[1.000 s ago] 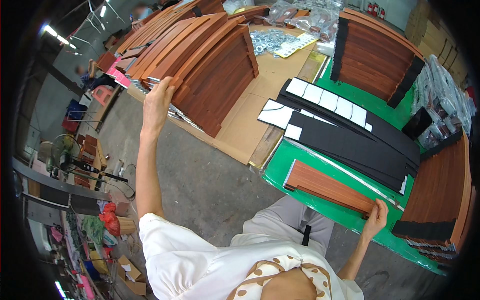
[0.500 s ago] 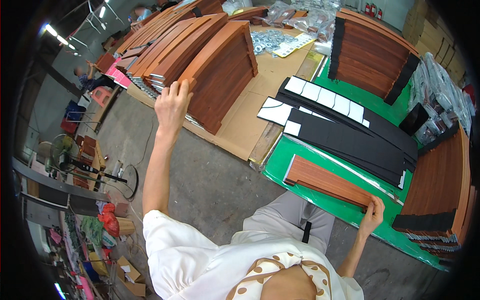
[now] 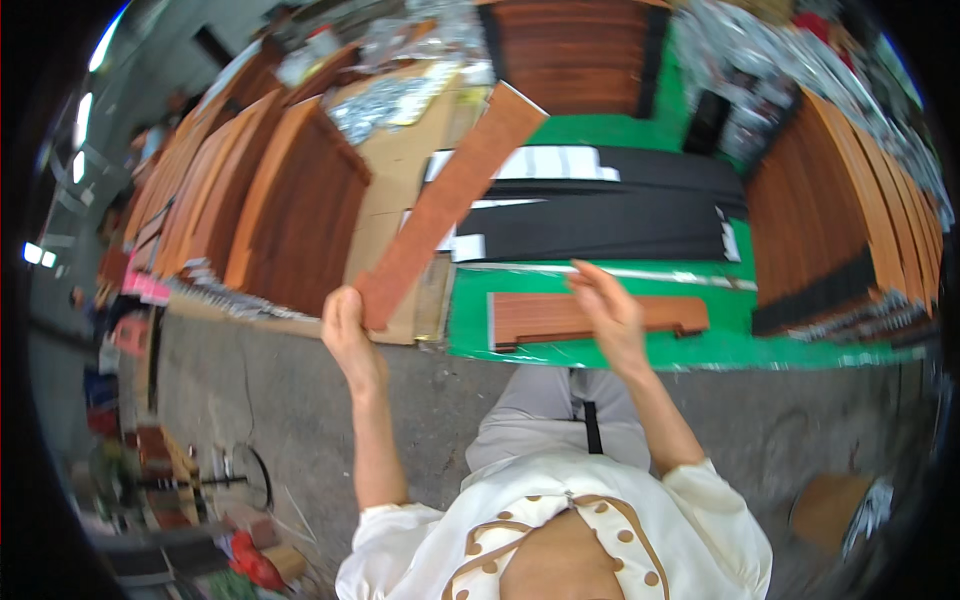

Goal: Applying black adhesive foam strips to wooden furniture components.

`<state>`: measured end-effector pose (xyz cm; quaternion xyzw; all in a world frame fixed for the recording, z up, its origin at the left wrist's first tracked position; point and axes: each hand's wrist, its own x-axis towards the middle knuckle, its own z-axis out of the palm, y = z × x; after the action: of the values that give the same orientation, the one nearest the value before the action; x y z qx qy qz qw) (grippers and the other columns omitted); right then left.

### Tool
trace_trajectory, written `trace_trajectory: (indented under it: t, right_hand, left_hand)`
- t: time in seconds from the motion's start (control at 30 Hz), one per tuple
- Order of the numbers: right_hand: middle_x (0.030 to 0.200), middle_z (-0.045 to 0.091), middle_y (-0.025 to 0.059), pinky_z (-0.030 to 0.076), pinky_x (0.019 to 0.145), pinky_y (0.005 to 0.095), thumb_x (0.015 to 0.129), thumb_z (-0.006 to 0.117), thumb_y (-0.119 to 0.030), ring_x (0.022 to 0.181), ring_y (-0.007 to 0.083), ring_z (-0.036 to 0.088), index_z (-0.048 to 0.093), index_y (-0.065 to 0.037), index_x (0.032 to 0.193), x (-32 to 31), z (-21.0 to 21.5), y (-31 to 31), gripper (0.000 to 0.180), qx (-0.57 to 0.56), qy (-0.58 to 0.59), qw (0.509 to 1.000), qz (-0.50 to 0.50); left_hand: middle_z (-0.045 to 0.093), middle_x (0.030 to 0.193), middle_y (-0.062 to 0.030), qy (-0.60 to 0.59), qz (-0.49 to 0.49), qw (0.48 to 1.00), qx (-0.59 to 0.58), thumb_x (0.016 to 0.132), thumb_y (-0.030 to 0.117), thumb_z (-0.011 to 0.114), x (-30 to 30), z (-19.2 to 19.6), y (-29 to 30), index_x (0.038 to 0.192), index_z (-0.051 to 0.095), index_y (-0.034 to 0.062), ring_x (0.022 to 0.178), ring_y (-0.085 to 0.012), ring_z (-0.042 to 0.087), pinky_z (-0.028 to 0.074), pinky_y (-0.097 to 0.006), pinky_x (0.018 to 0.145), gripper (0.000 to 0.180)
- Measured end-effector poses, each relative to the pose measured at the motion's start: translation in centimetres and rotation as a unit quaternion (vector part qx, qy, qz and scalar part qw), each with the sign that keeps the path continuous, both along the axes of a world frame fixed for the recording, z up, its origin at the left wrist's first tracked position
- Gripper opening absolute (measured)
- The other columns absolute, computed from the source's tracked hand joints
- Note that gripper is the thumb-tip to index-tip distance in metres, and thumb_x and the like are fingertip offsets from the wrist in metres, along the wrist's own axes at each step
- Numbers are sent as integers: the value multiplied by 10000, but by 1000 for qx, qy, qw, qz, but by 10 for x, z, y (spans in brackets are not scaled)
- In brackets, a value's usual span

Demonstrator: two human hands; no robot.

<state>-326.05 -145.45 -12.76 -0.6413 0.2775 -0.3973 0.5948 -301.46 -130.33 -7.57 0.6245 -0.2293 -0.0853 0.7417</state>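
My left hand (image 3: 350, 335) grips the lower end of a long reddish-brown wooden board (image 3: 445, 205), which slants up and to the right over the table. Fingers apart, my right hand (image 3: 610, 310) hovers over a second brown board (image 3: 540, 316) lying flat on the green tabletop (image 3: 590, 352). That second board has a notched near edge and a pale left end. Whether my right hand touches it, I cannot tell. Beyond it lie black strips (image 3: 600, 228), some with white backing (image 3: 560, 163), partly hidden behind the raised board.
Stacks of brown boards (image 3: 290, 215) stand on cardboard at the left. Another stack (image 3: 570, 60) with black ends is at the back, and one more (image 3: 815, 215) stands at the right. Metal hardware (image 3: 375, 108) lies far left, clear plastic wrapping (image 3: 770, 70) far right.
My left hand has come away from the left stack with a board in it. My right hand has let go of the lying board's right end and moved left. The view has turned right.
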Motion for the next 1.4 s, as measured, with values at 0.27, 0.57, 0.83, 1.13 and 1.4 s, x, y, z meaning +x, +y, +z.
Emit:
trace_trajectory:
  t: [0.27, 0.57, 0.83, 1.13, 1.4]
  right_hand:
    - [1157, 523, 66, 438, 917, 350, 920, 570, -344, 1094, 169, 520, 443, -14, 1215, -1, 1, -6, 460, 287, -120, 950, 7]
    - [1076, 579, 85, 409, 920, 299, 852, 644, -223, 1016, 179, 542, 505, 46, 1207, -84, 15, -37, 467, 13, 137, 990, -12]
    - [933, 618, 85, 456, 731, 393, 777, 680, -213, 879, 295, 593, 622, -70, 1019, -96, -1, -62, 287, -278, 426, 857, 84]
    - [948, 638, 86, 461, 760, 408, 767, 677, -194, 910, 283, 595, 620, -88, 1028, -84, -20, -81, 288, -329, 440, 828, 115]
    - [1034, 629, 115, 434, 885, 389, 775, 671, -158, 1003, 276, 580, 596, -29, 1095, -74, -5, -86, 353, -318, 339, 879, 105]
  left_hand:
    - [618, 893, -156, -437, -146, 884, 80, 823, 194, 665, -142, -71, -15, 1027, 589, 4, 729, -248, 587, 466, -350, 619, 288]
    - [575, 1137, -144, -481, -294, 814, 142, 737, 153, 731, -136, -66, -24, 1173, 547, 24, 1030, -283, 569, 463, -375, 832, 491]
    - [613, 1095, -144, -229, -246, 923, 190, 738, 139, 743, -51, -82, -50, 1203, 546, 18, 1011, -257, 585, 456, -350, 884, 519]
    - [631, 949, -73, -210, -252, 923, 200, 749, 7, 694, -55, -102, -53, 1013, 626, 1, 873, -168, 594, 457, -268, 787, 272]
    - [605, 1089, -141, -190, -341, 909, 143, 817, 125, 652, -23, -97, -55, 1180, 559, 20, 1016, -264, 567, 448, -343, 857, 390]
